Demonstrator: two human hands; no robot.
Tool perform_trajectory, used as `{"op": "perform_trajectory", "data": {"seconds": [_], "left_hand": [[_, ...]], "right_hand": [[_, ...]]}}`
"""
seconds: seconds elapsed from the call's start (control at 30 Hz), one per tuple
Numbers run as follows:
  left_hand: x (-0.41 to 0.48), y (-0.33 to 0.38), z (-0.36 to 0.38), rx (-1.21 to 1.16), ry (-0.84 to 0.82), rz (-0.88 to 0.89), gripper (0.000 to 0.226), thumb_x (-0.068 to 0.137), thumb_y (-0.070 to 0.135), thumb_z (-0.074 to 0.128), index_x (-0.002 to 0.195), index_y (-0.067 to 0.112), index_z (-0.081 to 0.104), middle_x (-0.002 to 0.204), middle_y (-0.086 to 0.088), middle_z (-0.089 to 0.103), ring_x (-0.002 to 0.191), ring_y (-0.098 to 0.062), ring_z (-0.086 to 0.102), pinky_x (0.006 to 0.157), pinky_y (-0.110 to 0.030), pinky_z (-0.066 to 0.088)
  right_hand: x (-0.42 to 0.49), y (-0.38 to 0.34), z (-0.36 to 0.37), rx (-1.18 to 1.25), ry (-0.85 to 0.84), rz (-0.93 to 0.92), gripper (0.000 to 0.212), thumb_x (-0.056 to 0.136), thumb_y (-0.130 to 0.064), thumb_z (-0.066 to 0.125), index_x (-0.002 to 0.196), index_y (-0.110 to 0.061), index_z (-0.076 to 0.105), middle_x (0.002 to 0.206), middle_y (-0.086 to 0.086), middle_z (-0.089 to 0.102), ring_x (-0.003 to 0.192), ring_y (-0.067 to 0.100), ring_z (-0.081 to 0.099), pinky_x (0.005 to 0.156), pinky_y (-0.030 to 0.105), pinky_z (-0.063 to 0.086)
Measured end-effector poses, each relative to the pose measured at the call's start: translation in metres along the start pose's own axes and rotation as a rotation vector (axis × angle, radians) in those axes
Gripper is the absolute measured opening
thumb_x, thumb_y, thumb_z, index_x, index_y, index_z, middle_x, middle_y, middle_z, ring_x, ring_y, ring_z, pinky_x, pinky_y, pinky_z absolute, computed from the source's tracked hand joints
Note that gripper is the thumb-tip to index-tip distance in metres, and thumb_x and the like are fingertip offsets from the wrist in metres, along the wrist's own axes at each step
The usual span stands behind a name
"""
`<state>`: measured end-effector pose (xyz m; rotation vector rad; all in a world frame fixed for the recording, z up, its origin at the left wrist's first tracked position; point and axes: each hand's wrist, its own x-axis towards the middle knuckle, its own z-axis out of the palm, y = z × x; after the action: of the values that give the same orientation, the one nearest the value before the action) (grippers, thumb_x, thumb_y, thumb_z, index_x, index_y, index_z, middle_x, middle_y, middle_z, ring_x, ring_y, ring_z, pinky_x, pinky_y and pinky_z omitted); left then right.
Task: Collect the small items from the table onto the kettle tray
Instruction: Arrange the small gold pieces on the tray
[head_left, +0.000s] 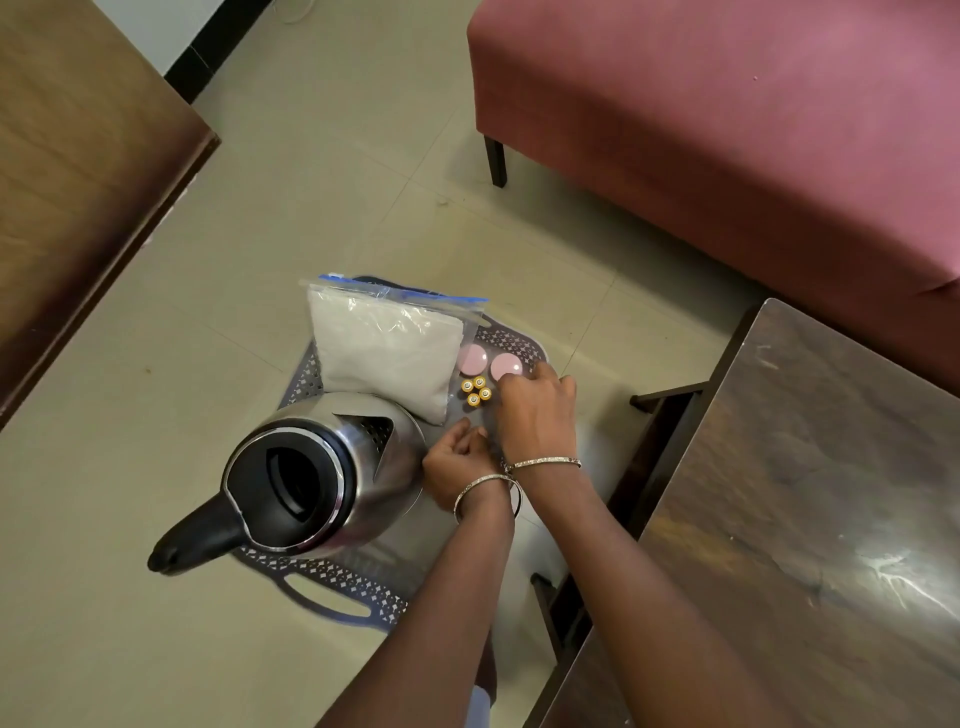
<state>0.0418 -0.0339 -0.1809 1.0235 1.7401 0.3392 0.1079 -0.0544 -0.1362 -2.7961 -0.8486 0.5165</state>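
The four upright batteries (476, 391) stand just left of your right hand (537, 410), nearer it than your left hand (457, 457); whether either grips anything is hidden.

You get soft, fairly bright, even light and faint shadows. Right of the kettle (311, 478), white glare streaks the table (893, 577). Straight edges bow far from the kettle (wide lens), and the tray (337, 577) below it looks smeared.
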Motion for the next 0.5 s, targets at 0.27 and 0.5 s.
{"op": "perform_trajectory", "data": {"seconds": [0.27,0.5], "left_hand": [[-0.051,0.009,-0.032,-0.009,-0.048,0.23,0.018,0.079,0.004,0.07,0.083,0.021,0.071,0.081,-0.009,0.075,0.07,-0.015,0.07,0.07,-0.021,0.056],[-0.13,-0.021,-0.077,0.147,-0.2,0.448,0.01,0.084,0.006,0.069,0.091,0.012,0.072,0.077,-0.005,0.073,0.072,-0.022,0.071,0.071,-0.038,0.06]], "right_hand": [[-0.058,0.02,-0.032,0.362,0.192,0.11,0.015,0.079,-0.005,0.062,0.089,-0.011,0.071,0.072,0.008,0.068,0.08,0.034,0.058,0.069,0.038,0.047],[-0.175,0.082,-0.043,0.575,0.268,0.295,0.015,0.082,-0.009,0.069,0.093,-0.018,0.073,0.085,-0.006,0.073,0.079,0.015,0.063,0.069,0.019,0.041]]}}
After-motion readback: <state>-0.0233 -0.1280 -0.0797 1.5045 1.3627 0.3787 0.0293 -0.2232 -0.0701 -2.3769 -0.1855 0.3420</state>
